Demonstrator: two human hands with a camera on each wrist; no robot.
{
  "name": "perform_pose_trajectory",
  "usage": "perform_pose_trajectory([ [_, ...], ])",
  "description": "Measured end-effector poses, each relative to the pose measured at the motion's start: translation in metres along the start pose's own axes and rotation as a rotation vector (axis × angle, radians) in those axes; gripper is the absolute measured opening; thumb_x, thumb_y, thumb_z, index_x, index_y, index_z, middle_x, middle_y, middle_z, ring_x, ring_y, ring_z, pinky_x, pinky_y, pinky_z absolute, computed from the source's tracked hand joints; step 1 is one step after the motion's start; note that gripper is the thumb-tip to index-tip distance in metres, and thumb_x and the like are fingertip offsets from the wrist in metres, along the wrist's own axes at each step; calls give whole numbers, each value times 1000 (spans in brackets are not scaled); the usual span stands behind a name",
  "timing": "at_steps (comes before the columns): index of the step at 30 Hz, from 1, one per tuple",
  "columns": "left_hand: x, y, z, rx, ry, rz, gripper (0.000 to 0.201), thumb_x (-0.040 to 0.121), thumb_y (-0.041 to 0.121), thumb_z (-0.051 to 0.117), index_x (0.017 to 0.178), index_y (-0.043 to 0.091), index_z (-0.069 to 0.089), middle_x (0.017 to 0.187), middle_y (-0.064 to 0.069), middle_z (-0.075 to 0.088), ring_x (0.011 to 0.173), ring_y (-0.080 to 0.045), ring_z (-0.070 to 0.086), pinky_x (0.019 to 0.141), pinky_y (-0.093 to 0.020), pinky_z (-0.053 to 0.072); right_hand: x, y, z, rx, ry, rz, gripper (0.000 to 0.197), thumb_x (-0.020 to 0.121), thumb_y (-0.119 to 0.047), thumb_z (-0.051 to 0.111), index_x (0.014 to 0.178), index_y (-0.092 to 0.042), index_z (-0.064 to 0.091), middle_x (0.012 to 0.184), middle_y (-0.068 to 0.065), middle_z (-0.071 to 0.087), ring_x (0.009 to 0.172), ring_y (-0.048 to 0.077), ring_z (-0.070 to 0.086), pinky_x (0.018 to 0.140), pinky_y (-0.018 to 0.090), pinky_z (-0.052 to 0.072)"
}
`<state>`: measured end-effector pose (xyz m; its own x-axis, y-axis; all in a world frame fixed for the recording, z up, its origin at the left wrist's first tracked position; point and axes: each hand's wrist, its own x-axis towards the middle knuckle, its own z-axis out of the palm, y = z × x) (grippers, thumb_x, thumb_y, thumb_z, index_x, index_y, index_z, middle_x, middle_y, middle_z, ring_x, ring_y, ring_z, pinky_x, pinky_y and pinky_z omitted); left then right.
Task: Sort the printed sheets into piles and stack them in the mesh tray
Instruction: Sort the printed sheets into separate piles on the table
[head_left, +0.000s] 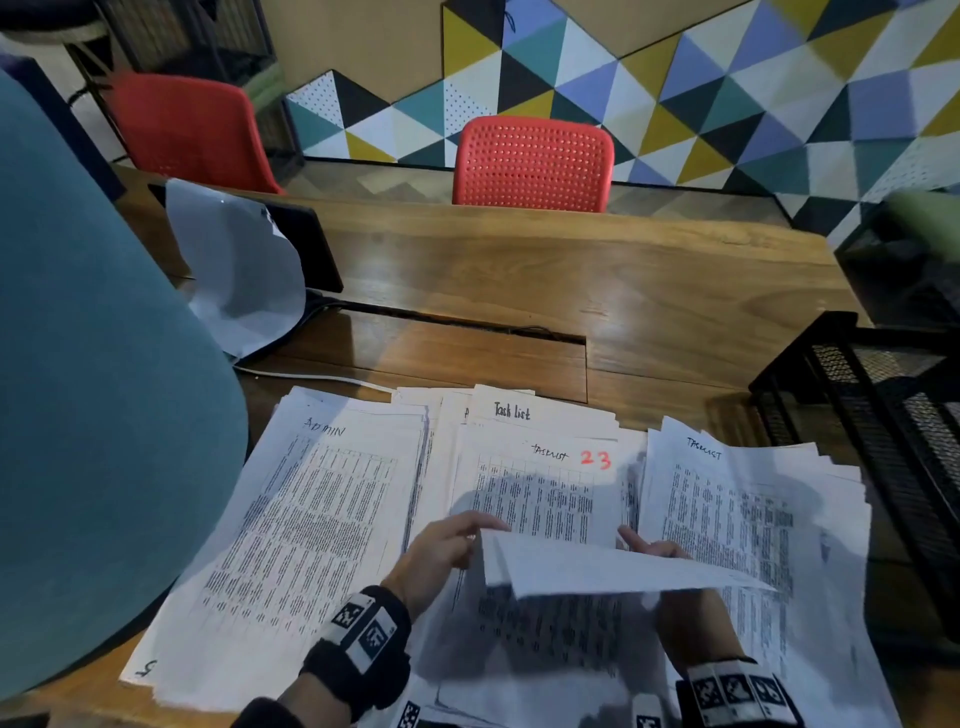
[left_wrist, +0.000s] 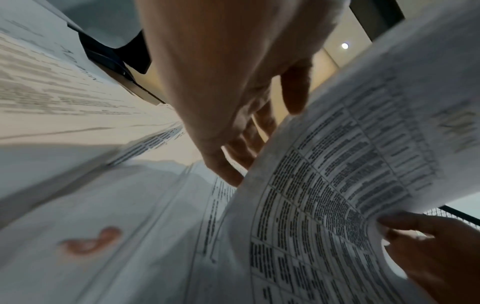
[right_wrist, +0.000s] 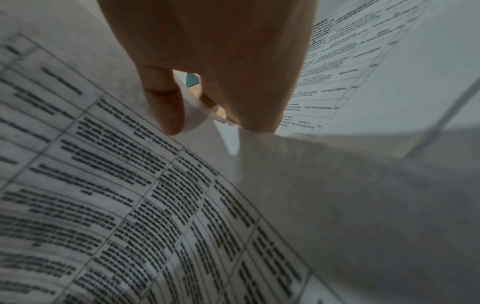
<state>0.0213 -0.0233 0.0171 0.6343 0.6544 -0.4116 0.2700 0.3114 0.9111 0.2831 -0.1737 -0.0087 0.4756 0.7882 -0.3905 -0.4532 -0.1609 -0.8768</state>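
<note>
Three piles of printed sheets lie on the wooden table: one headed "ADMIN" (head_left: 311, 519) on the left, one marked "TASKLIST 23" (head_left: 545, 488) in the middle and another "TASKLIST" pile (head_left: 737, 514) on the right. Above the middle pile I hold a curled sheet (head_left: 597, 566) with a printed table on it (left_wrist: 337, 185). My left hand (head_left: 475, 540) pinches its left edge, thumb on top (left_wrist: 296, 96). My right hand (head_left: 649, 548) pinches its other edge (right_wrist: 215, 123). The black mesh tray (head_left: 883, 415) stands at the right edge; what it holds is hidden.
A large teal rounded shape (head_left: 93, 415) fills the left side. A dark screen draped with a white sheet (head_left: 239, 265) stands at the back left, beside a cable slot (head_left: 467, 322). Two red chairs (head_left: 530, 161) are behind the table.
</note>
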Motion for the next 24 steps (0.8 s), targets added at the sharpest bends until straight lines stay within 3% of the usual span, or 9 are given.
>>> perform_pose_trajectory([
  [3,-5,-5,5,93,-53,15,25,94,21,58,118,19,67,107,-1,74,95,-14,69,80,-29,56,-10,-10,19,-363,166,24,21,98,-16,48,87,-12,66,90,5,67,87,22,63,64,26,47],
  [6,-4,-6,1,226,99,55,26,96,37,58,114,22,70,107,-4,75,95,-16,69,92,-51,55,1,-5,13,-373,145,82,26,76,-47,69,76,-24,59,77,-4,57,79,20,57,70,37,46],
  [9,0,5,-25,150,331,63,33,96,39,59,110,11,67,95,-5,73,84,-21,67,86,-57,55,9,7,6,11,87,148,46,65,-20,79,106,-11,60,98,7,68,83,20,65,68,34,52],
  [11,-4,18,-54,231,499,-1,29,99,30,56,113,6,64,98,-8,71,91,-25,68,91,-53,54,9,8,14,-74,107,122,58,68,-2,78,120,-2,52,109,13,67,89,20,68,67,30,58],
  [13,-11,23,-92,514,686,-155,33,100,27,54,124,5,60,118,-14,67,115,-36,61,101,-50,48,10,8,21,-271,203,106,46,79,2,72,120,-3,51,111,15,64,97,25,64,78,36,56],
  [15,-22,21,-119,795,796,-326,30,100,23,49,124,7,58,119,-22,64,114,-42,58,96,-47,48,14,11,26,-456,248,85,48,77,-7,77,116,-6,50,103,14,65,96,28,63,88,42,51],
  [18,-37,15,-130,929,846,-550,34,100,14,40,132,8,50,125,-23,59,114,-41,57,91,-47,48,15,11,34,-656,252,43,49,75,-8,80,113,-15,50,93,8,64,87,25,63,80,39,53],
  [21,-41,1,-122,989,868,-598,41,95,6,39,136,0,40,132,-22,54,119,-39,54,95,-48,47,14,14,34,-785,201,15,38,80,-5,74,110,-19,56,88,4,66,79,19,64,64,26,48],
  [24,-39,-13,-104,1040,912,-515,47,86,1,51,130,-6,35,130,-27,47,120,-41,48,96,-49,46,11,13,28,-782,145,10,21,85,-2,66,101,-14,66,88,7,72,80,24,67,70,35,54],
])
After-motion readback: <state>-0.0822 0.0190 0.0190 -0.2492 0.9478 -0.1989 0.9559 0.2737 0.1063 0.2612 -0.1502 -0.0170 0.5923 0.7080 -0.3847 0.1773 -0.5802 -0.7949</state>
